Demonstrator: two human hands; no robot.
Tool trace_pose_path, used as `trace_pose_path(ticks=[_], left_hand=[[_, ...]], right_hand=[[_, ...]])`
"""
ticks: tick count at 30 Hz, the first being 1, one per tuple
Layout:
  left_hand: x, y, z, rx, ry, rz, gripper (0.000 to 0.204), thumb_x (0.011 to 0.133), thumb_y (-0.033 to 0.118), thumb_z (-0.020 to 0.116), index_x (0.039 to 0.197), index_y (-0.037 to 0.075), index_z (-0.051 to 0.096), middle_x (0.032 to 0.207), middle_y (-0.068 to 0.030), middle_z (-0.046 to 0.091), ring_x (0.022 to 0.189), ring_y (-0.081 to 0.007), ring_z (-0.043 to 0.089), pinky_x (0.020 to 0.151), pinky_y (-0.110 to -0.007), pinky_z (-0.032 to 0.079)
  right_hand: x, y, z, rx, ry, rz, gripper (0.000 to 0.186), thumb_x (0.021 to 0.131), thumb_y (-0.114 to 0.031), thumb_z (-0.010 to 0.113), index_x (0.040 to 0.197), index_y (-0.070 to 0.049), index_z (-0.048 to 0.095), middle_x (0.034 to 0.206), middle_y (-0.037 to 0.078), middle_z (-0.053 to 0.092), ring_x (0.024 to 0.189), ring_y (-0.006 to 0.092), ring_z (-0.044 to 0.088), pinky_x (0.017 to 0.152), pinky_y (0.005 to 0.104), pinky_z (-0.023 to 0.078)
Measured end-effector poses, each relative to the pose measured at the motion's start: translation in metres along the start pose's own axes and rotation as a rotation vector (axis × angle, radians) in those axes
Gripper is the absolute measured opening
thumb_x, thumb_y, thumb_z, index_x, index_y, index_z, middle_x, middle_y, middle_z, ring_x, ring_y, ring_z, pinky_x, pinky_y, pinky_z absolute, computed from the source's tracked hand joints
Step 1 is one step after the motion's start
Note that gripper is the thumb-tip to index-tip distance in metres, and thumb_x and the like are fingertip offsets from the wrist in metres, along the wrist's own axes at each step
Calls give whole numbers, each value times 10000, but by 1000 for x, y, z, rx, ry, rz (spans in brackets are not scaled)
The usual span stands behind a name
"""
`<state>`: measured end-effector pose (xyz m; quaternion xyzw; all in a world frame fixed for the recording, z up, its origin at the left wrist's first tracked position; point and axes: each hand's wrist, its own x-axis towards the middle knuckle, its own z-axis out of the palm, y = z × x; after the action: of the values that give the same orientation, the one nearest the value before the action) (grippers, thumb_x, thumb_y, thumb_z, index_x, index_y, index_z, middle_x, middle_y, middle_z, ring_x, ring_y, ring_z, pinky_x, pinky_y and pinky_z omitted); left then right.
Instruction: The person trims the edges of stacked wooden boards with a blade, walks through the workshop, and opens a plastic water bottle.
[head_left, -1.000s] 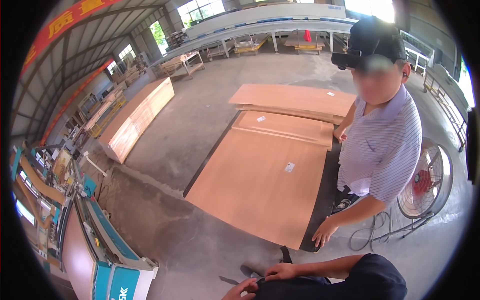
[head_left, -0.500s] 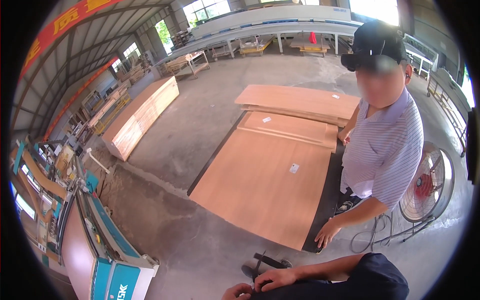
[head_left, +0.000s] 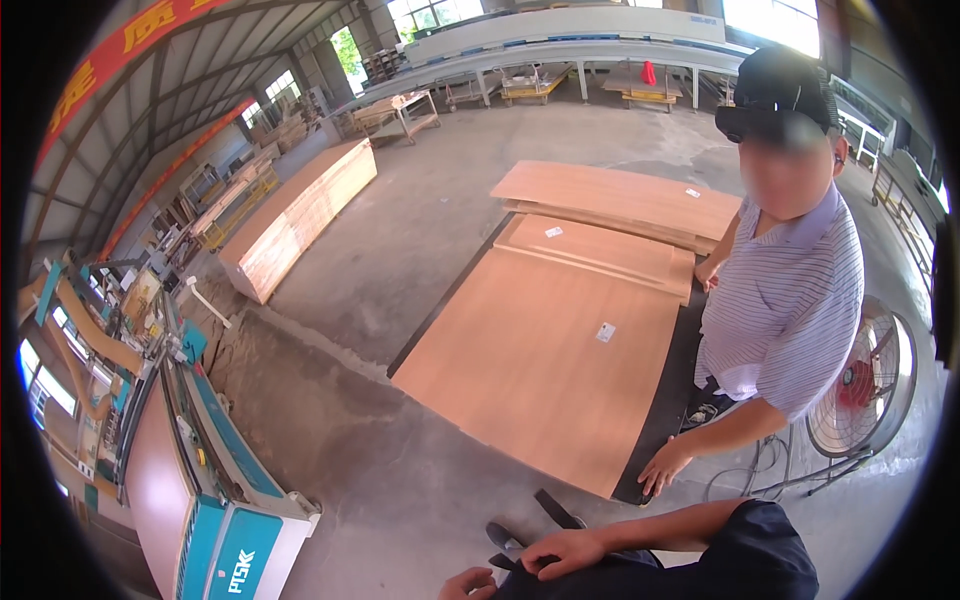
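Our hands were low at the waist: the left hand [head_left: 468, 583] was partly cut off by the lower edge, and the right hand [head_left: 563, 553] had its fingers curled; we could not tell whether either gripped the black strip [head_left: 503, 562] between them. Ahead of us, apart from both, the large wood-faced panel [head_left: 540, 370] lay flat on a black surface [head_left: 672, 400], a narrower panel [head_left: 620, 250] at its far end. A co-worker [head_left: 780, 300] stood at its right, the co-worker's nearer hand [head_left: 665, 465] at the near corner. Careful handling, we judged, called for touching edges rather than the smooth face, keeping clear of those fingers, and agreeing on timing before either of us pushed.
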<state>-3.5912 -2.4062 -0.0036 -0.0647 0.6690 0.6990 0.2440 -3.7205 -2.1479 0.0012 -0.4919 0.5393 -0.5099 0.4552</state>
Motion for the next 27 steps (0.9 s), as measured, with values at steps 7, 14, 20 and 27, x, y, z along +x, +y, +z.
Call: trace_pose_path(ticks=[7, 14, 20, 27], left_hand=[[-18, -4, -28, 612, -39, -237, 348, 846, 148, 636, 1136, -35, 578, 876, -94, 661, 765, -182, 613, 707, -315, 509], [-46, 0, -26, 579, -398, -118, 329, 807, 245, 594, 1010, -7, 660, 958, -180, 672, 875, -311, 627, 772, -423, 482], [-20, 7, -16, 427, -364, -82, 324, 802, 239, 598, 1010, -2, 661, 952, -177, 674, 867, -306, 628, 768, -420, 483], [5, 19, -9, 402, -300, -55, 319, 796, 232, 603, 1011, 4, 662, 946, -174, 675, 857, -302, 629, 763, -417, 484]], right_hand=[[19, 1, 15, 54, 95, -213, 308, 936, -323, 513, 972, -19, 478, 905, 92, 497, 867, 181, 489, 782, 312, 390], [-5, 1, -2, -99, -81, 46, 337, 935, -353, 518, 983, -22, 475, 922, 96, 505, 874, 196, 489, 787, 330, 388], [15, 3, 16, 23, 117, -182, 307, 935, -345, 520, 958, -41, 478, 865, 86, 492, 828, 190, 481, 753, 332, 387], [-12, 3, -2, 74, -58, 16, 324, 948, -349, 513, 985, -29, 475, 912, 80, 497, 850, 179, 473, 785, 330, 382]])
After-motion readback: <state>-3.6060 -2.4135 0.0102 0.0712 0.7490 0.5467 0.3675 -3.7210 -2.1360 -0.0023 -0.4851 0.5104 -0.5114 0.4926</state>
